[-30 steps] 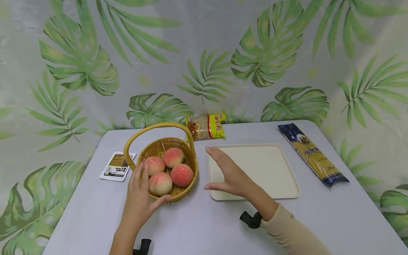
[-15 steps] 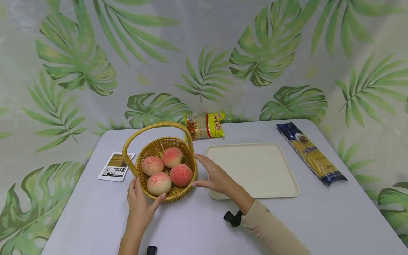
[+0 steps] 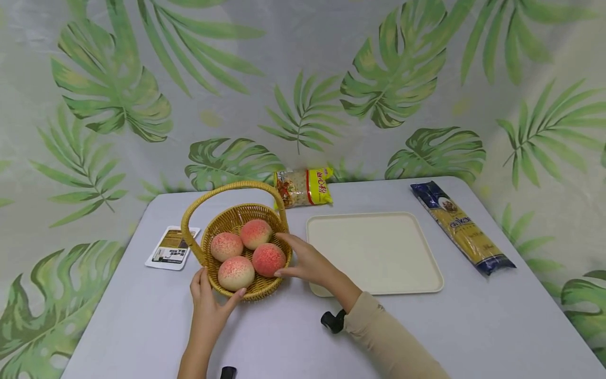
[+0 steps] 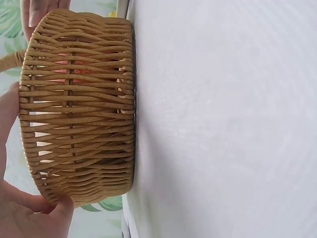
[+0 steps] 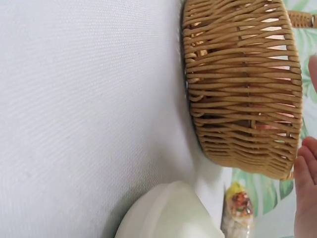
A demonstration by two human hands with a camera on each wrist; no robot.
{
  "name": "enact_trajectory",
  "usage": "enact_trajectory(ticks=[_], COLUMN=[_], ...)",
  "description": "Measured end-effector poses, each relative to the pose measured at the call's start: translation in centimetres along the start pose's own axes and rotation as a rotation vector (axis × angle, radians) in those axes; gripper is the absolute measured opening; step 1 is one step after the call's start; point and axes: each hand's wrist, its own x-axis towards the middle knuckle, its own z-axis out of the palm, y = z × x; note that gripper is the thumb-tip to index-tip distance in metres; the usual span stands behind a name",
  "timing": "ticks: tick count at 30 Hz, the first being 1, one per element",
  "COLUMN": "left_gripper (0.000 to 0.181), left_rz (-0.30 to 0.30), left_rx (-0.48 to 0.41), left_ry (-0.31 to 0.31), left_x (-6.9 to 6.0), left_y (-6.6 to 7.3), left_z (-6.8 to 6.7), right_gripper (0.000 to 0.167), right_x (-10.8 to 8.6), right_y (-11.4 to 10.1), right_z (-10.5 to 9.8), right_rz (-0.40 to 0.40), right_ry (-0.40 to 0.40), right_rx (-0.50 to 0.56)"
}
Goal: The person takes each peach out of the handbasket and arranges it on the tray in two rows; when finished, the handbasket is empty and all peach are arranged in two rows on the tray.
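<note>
A wicker basket [image 3: 235,212] with an arched handle [image 3: 246,185] holds several pink-and-cream peaches [image 3: 236,273]. At its near left side, my left hand [image 3: 210,308] grips the rim; the left wrist view shows its thumb and fingers [image 4: 63,210] against the woven wall [image 4: 81,119]. My right hand [image 3: 311,266] reaches over the right rim, thumb and fingers spread around the reddest peach [image 3: 269,259]; whether they touch it I cannot tell. In the right wrist view that hand [image 5: 307,191] is at the basket's [image 5: 245,89] upper edge, partly out of frame.
Right of the basket lies a cream tray [image 3: 374,252]. Behind them is a yellow-and-clear food packet [image 3: 303,188]. A blue-and-yellow pasta packet [image 3: 461,229] lies at the far right, and a small white-and-brown packet [image 3: 173,248] left of the basket.
My right hand has moved left from over the tray to the peach at the basket's right side. My left hand has shifted down along the basket and holds its rim.
</note>
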Motion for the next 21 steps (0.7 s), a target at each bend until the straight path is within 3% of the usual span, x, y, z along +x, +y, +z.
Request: enact_trajectory(ticks=[14, 21], left_gripper=[0.099, 0.098], left_rz=[-0.003, -0.004], left_rx=[-0.024, -0.048], left_ry=[-0.008, 0.002], left_x=[-0.2, -0.1], left_y=[-0.2, -0.4], left_z=[0.0, 0.2], right_gripper=[0.079, 0.076], right_x=[2.5, 3.0], right_y=[-0.8, -1.2], right_z=[0.2, 0.1], right_rz=[0.108, 0.109], right_ry=[-0.167, -0.216], right_rx=[-0.075, -0.088])
